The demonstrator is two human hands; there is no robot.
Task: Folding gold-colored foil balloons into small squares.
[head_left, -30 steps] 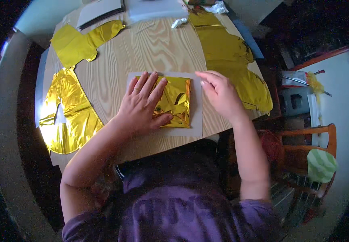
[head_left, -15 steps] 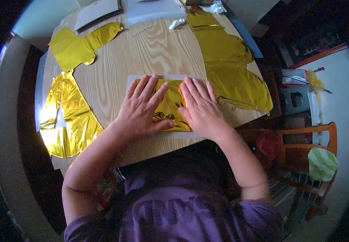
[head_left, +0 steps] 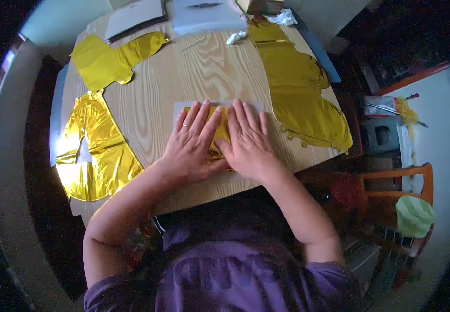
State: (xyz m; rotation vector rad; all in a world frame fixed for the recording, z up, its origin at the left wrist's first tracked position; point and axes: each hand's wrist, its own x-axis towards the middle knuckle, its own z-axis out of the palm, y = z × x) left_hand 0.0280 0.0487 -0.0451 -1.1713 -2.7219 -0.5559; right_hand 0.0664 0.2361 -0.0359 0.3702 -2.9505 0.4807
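Both my hands lie flat, fingers stretched, on a folded gold foil balloon [head_left: 222,128] near the table's front edge. My left hand [head_left: 189,143], with a ring on one finger, presses its left part. My right hand [head_left: 251,140] covers its right part, the thumb close to the left hand. Beneath is a pale, greyish flat sheet [head_left: 180,109], showing past the fingertips. Most of the folded foil is hidden under the palms. Flat, uninflated gold foil balloons lie around: one at the upper left [head_left: 97,62], one at the lower left [head_left: 103,153], a long one at the right [head_left: 299,88].
The wood-grained table [head_left: 147,99] curves at its edges. Along its far side are a white stack [head_left: 135,18], a clear plastic sheet [head_left: 209,18], crumpled silver pieces [head_left: 236,37] and a box [head_left: 260,6]. A wooden chair [head_left: 425,182] with a green-striped bag [head_left: 414,216] stands at the right.
My hands have come closer together over the foil, the right one moving left, so less gold shows between them. The whole view has shifted slightly.
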